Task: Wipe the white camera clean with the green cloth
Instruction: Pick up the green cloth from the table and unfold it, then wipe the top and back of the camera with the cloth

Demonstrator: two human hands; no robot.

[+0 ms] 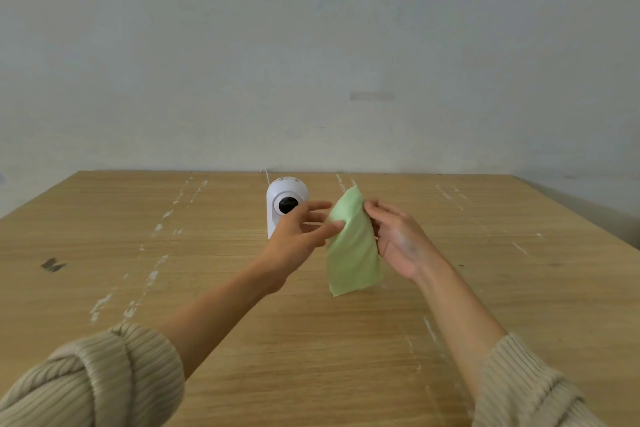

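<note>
One white camera (pixel 286 203) stands upright on the wooden table (pixel 450 288), lens toward the wearer. Just right of it the green cloth (pixel 351 246) hangs above the table, pinched at its upper edge by the left hand (pixel 298 239) and right hand (pixel 398 239). The left hand partly covers the camera's base.
</note>
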